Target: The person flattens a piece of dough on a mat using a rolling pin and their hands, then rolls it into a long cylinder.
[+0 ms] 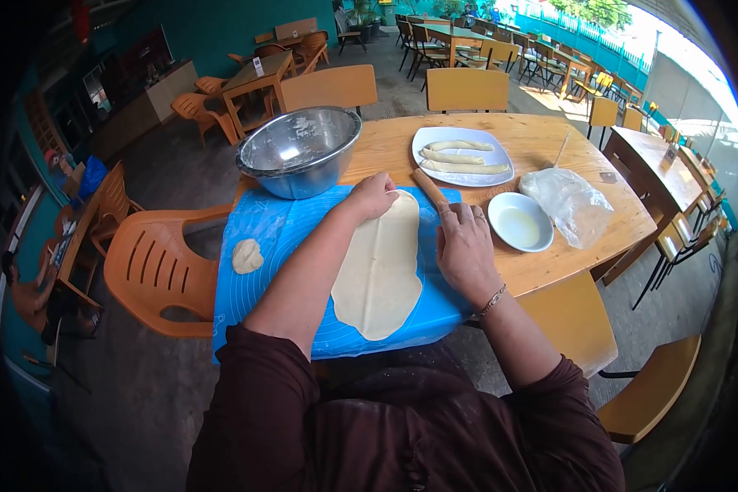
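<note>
A long, flat sheet of dough [377, 275] lies on the blue baking mat [291, 246], a faint crease running down its length. At its far end, my left hand [373, 197] is closed, with its fingers curled on the dough's edge. My right hand [466, 250] lies over a wooden rolling pin [429, 187] at the sheet's right side, fingers bent around it; the near part of the pin is hidden under the hand. Left of my left forearm, a small lump of dough [247, 257] rests on the mat.
A steel bowl [303, 176] stands at the table's back left. Rolled dough strips lie on a white square plate [425, 170]. Near my right hand are a small white bowl [520, 223] and a plastic bag [570, 205]. Chairs surround the table; a person [33, 295] sits far left.
</note>
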`<state>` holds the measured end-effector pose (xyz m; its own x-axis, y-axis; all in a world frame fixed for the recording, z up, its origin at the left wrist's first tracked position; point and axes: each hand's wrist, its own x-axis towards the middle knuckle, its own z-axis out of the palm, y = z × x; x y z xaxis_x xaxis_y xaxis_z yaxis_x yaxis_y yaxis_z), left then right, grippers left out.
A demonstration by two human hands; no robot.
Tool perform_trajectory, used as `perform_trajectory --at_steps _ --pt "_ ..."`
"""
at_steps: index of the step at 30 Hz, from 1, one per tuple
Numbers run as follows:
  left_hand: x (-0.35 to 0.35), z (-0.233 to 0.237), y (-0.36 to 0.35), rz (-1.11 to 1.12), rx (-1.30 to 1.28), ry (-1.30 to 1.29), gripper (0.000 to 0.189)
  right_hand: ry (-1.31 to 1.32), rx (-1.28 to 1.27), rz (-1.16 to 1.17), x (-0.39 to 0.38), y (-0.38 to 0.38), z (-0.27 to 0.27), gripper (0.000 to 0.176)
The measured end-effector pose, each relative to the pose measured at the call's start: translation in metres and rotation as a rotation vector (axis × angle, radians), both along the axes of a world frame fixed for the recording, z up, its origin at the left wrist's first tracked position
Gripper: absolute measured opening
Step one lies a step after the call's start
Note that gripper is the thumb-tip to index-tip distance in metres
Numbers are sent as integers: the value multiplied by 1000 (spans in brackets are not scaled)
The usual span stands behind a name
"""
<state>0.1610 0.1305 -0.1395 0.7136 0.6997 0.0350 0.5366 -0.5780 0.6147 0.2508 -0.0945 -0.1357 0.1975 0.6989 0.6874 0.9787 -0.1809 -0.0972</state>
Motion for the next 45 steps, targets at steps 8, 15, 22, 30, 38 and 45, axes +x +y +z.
perform_trajectory --at_steps 8,15,22,30,38,45 --pt "-2 23 -12 -83 -28 240 58 251 15 164 -8 5 -15 28" --pt "-36 57 -27 -342 -227 151 44 519 -112 177 -16 -2 -11 45" --pt "-96 115 -69 -486 -398 -62 26 603 -432 345 -40 -17 12 62" --pt "-147 136 -112 -421 -351 -300 20 585 -273 351 -44 -24 -1 26" --pt "-188 138 -140 -350 -295 -585 16 1258 -280 762 -46 -49 26 19" --pt "-217 146 -173 -317 -225 -844 21 1361 -303 883 -61 -72 64 19"
